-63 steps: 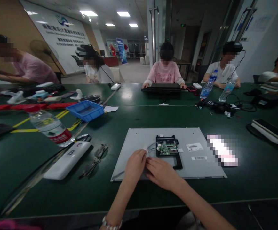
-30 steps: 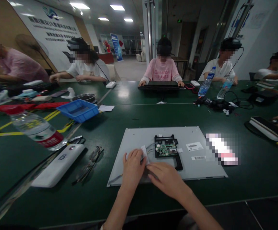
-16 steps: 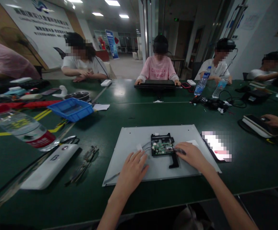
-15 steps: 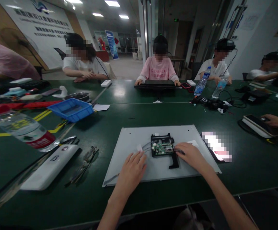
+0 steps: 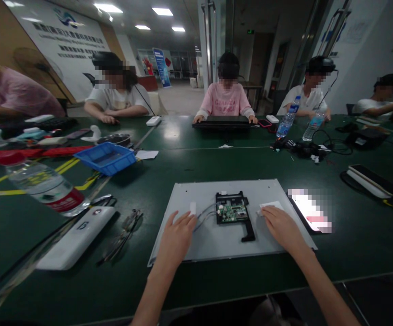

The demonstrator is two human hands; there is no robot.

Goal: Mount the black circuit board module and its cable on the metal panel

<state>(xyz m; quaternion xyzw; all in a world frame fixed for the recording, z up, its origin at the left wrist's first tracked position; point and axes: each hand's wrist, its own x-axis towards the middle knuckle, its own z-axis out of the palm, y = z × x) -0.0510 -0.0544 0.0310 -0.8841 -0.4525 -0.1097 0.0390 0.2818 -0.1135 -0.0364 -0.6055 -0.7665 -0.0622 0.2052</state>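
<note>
Big dark green surface [image 5: 216,283] in a dim office-type room, ceiling lights on, a few people sitting along the far side. Right up front there's a flat grey panel [image 5: 206,251] lying on it, with a green circuit board [image 5: 233,213] in a black frame [image 5: 249,232] around the middle.

Left hand [image 5: 177,231] is palm down, fingers loosely spread, over the panel's left half by the thin cables [image 5: 203,212] and a white strip [image 5: 192,208]. Right hand [image 5: 281,226] has its fingers closer together, tips at a white label [image 5: 273,205]; can't tell if it's pinching anything.

A lit phone [image 5: 310,210] is just off the panel's right edge. Over on the left: glasses [image 5: 123,235], a white power bank [image 5: 81,237], a tilted water bottle [image 5: 52,188] and a blue tray [image 5: 106,158]. The hands block bits of the cables and label.
</note>
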